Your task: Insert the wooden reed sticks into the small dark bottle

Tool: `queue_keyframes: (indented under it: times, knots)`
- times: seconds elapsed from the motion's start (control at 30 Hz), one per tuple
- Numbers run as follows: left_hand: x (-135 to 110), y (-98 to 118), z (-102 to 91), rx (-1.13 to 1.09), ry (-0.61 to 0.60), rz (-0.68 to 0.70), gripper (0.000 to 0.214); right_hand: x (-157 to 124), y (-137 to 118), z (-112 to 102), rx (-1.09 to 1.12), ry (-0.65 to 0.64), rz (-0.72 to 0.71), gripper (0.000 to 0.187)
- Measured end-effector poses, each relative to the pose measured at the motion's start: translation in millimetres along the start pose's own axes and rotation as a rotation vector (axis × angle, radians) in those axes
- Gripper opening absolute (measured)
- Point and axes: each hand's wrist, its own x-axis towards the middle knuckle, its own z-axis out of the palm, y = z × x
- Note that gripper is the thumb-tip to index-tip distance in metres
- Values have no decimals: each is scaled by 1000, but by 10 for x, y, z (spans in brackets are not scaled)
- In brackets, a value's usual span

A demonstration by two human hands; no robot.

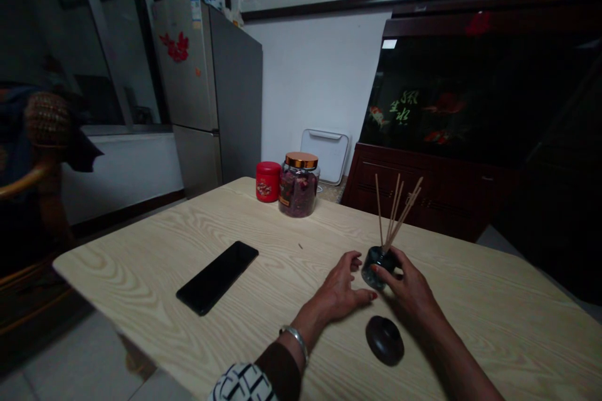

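A dark reed diffuser bottle (372, 267) stands on the wooden table, slightly tilted in view, with several thin reed sticks (393, 216) fanning up out of its neck. My right hand (410, 282) grips the bottle from the right, thumb across its front and fingers behind. Just left of the bottle, my left hand (342, 288) is open, its fingers curved and thumb apart, with a small gap to the glass. A round dark brown lid (384, 340) with a knob lies on the table nearer to me, below both hands.
On the pale wood table (155, 257) a black phone (217, 277) lies to the left. Toward the back edge stand a red canister (268, 182) and a glass jar (298, 191) with a copper lid. Behind are a fridge (235, 88) and a fish tank (433, 94).
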Motion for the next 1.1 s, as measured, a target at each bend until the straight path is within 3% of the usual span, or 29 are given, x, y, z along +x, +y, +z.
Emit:
queue_keyframes:
  times: [0.4, 0.57, 0.7, 0.8, 0.87, 0.97, 1.1]
  knots:
    - [49, -100, 12, -10, 10, 4, 65, 341, 220, 212, -68, 165, 7, 71]
    - [64, -84, 32, -137, 33, -13, 50, 123, 151, 96, 129, 281, 94, 65]
    - [10, 48, 48, -263, 82, -100, 39, -192, -76, -178, 285, 215, 176, 47]
    - [-41, 327, 6, -365, 72, -136, 50, -356, -437, -486, 480, 132, 176, 52]
    - [-59, 655, -53, -501, 22, -102, 65, -413, -781, -741, 745, 50, 137, 62]
    - [-62, 1331, -169, -750, -69, 37, 79, -446, -1364, -1149, 1062, -50, -16, 68]
    - [-96, 2212, -296, -946, -202, 267, 84, -499, -2010, -1583, 1288, -157, -215, 78]
